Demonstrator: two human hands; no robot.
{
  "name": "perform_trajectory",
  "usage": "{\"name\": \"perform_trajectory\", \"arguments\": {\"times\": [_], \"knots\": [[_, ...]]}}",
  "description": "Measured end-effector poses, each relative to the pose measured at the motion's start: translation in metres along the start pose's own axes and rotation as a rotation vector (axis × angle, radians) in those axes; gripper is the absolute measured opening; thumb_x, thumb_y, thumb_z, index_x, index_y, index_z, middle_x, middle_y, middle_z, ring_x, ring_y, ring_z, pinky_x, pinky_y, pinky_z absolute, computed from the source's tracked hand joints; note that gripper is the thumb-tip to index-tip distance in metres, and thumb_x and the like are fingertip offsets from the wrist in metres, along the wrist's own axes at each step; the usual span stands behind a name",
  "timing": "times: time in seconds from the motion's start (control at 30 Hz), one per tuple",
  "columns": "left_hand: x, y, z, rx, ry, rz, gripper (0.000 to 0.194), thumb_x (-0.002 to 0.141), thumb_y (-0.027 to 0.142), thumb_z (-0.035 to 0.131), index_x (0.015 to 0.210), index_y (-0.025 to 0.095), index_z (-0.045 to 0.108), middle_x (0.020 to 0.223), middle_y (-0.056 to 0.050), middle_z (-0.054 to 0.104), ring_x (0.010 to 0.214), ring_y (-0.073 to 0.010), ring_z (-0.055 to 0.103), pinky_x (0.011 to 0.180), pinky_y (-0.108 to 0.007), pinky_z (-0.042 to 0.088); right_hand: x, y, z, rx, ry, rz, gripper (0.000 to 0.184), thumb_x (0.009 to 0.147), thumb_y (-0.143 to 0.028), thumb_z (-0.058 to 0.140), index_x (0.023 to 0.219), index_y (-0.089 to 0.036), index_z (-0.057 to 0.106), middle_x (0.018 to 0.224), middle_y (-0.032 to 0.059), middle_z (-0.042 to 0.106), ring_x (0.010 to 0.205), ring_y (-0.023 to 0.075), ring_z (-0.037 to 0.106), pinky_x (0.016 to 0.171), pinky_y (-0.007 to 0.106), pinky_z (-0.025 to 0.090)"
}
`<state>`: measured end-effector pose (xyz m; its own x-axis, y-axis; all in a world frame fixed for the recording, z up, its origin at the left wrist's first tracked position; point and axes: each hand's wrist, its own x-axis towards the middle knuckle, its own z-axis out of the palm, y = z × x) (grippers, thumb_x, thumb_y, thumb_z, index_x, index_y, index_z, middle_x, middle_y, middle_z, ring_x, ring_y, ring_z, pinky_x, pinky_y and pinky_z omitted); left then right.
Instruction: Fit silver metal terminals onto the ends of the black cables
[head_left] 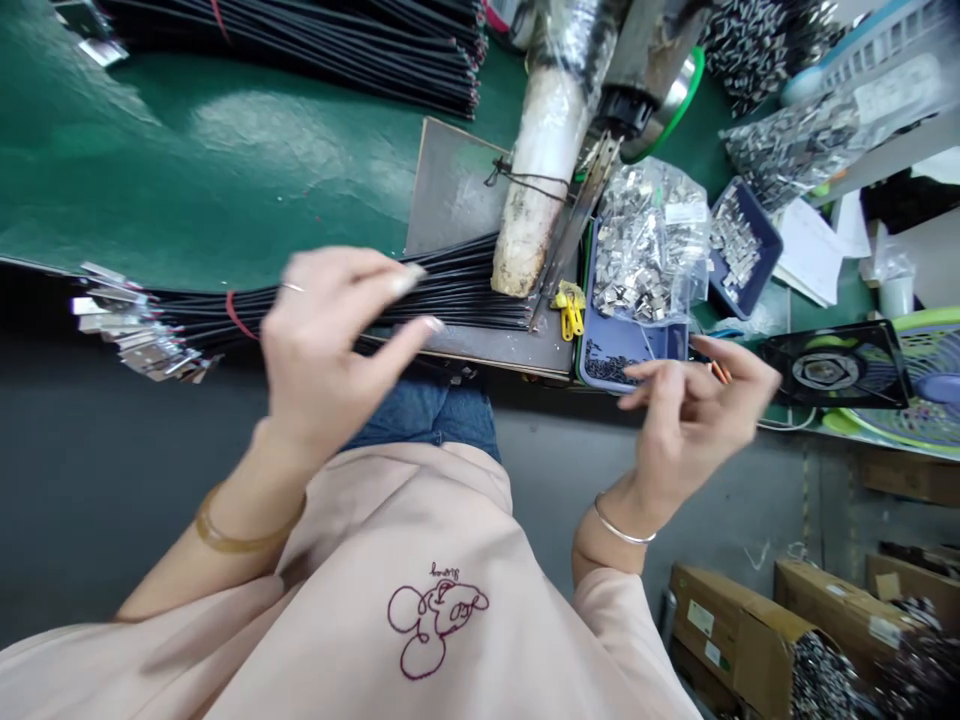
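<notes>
My left hand (330, 345) is over a bundle of black cables (465, 285), its thumb and fingers apart with nothing between them. At the bundle's left end are silvery metal connectors (142, 325), and a red tie (240, 315) goes round the cables. The cables' right ends lie under a white wrapped cylinder (532, 190) on a grey board (450, 190). My right hand (697, 410), slightly blurred, hovers by the front edge of a blue tray (600, 350). Its fingers are spread, and I see nothing held. Small black parts (611, 365) lie in that tray.
A clear bag of metal parts (649, 240) rests in the tray, beside yellow snips (570, 310). A smaller blue bin (761, 255) and a black fan (832, 370) stand right. More black cables (337, 50) lie at the back. Cardboard boxes (742, 620) stand on the floor.
</notes>
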<state>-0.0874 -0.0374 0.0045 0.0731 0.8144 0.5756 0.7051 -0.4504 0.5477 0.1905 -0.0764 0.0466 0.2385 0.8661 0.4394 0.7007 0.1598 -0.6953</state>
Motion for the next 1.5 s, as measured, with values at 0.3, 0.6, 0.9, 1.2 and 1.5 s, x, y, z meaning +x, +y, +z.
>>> {"name": "perform_trajectory", "arguments": {"times": [0.3, 0.6, 0.9, 1.2, 1.5], "knots": [[0.021, -0.033, -0.019, 0.509, -0.502, -0.189, 0.051, 0.101, 0.055, 0.041, 0.119, 0.016, 0.069, 0.104, -0.013, 0.075, 0.095, -0.0281, 0.066, 0.071, -0.033, 0.037, 0.050, 0.066, 0.019, -0.359, -0.180, -0.106, 0.008, 0.088, -0.025, 0.061, 0.082, -0.022, 0.058, 0.085, 0.0025, 0.071, 0.078, 0.0179, 0.066, 0.071, 0.031, 0.053], [0.073, -0.035, -0.023, 0.410, -0.699, -0.205, 0.048, 0.098, 0.052, 0.048, 0.108, 0.013, 0.076, 0.087, -0.012, 0.073, 0.097, -0.0327, 0.068, 0.088, -0.039, 0.045, 0.067, 0.062, 0.028, -0.474, -0.318, -0.137, 0.008, 0.082, -0.021, 0.061, 0.076, -0.022, 0.058, 0.082, 0.0014, 0.065, 0.070, 0.0163, 0.056, 0.072, 0.032, 0.045], [0.075, -0.049, -0.003, 0.197, -0.391, -0.048, 0.043, 0.092, 0.049, 0.061, 0.115, 0.015, 0.075, 0.118, -0.011, 0.069, 0.110, -0.0249, 0.056, 0.100, -0.039, 0.042, 0.055, 0.063, 0.027, -0.491, -0.275, -0.112, 0.009, 0.089, -0.027, 0.059, 0.083, -0.022, 0.063, 0.087, 0.0036, 0.073, 0.076, 0.0187, 0.063, 0.075, 0.032, 0.046], [0.031, -0.005, 0.055, 0.104, -0.318, 0.351, 0.029, 0.097, 0.021, 0.051, 0.079, 0.016, 0.073, 0.085, -0.010, 0.069, 0.084, -0.0245, 0.059, 0.073, -0.040, 0.044, 0.047, 0.062, 0.027, -0.422, -0.210, -0.156, 0.011, 0.088, -0.022, 0.059, 0.077, -0.022, 0.055, 0.078, 0.0005, 0.062, 0.074, 0.0172, 0.062, 0.074, 0.033, 0.051], [0.014, 0.009, 0.034, -0.111, -0.206, 0.412, 0.022, 0.096, 0.020, 0.053, 0.083, 0.017, 0.071, 0.079, -0.005, 0.071, 0.072, -0.0162, 0.060, 0.070, -0.030, 0.048, 0.013, 0.021, 0.012, 0.164, 0.109, 0.066, 0.019, 0.085, -0.027, 0.072, 0.079, -0.022, 0.054, 0.083, -0.0016, 0.067, 0.056, 0.0105, 0.067, 0.053, 0.025, 0.059]]}}
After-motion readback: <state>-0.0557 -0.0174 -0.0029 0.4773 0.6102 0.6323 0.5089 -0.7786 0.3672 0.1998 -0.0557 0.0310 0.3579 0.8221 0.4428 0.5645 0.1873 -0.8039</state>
